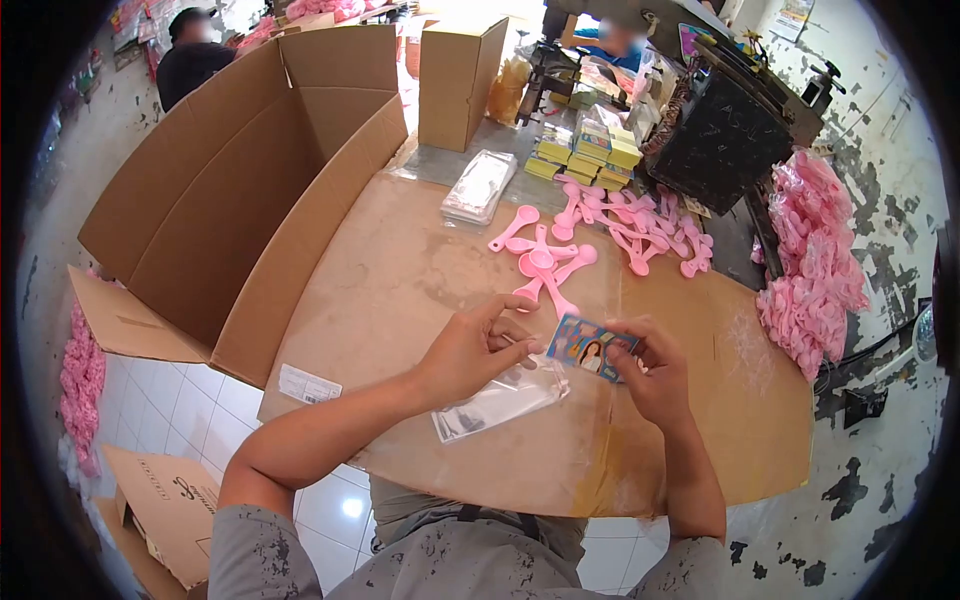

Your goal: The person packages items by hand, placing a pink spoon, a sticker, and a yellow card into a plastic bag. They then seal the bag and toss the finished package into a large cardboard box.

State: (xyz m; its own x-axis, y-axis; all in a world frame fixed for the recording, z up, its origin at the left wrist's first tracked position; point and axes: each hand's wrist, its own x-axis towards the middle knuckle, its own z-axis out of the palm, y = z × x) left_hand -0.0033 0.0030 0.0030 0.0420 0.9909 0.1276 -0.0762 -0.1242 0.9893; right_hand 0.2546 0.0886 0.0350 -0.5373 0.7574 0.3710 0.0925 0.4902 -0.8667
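My right hand (652,372) pinches a small blue printed card (590,346) between thumb and fingers, its picture facing up. Just left of the card is my left hand (482,348), index finger raised and thumb close to the curled middle finger. A clear plastic bag (495,408) lies beneath it, and its crinkled upper end reaches the left thumb, where the hand appears to grip it. Beyond the hands, pink measuring spoons (541,258) lie loose on the cardboard-covered table (400,260), some close to the card's top edge.
A large open carton (200,190) stands left. Toward the back are a stack of clear bags (479,188), bundled cards (590,145), more pink spoons (650,225) and an upright box (458,85). A black machine (715,125) and bagged pink pieces (815,250) occupy the right. Two people sit farther back.
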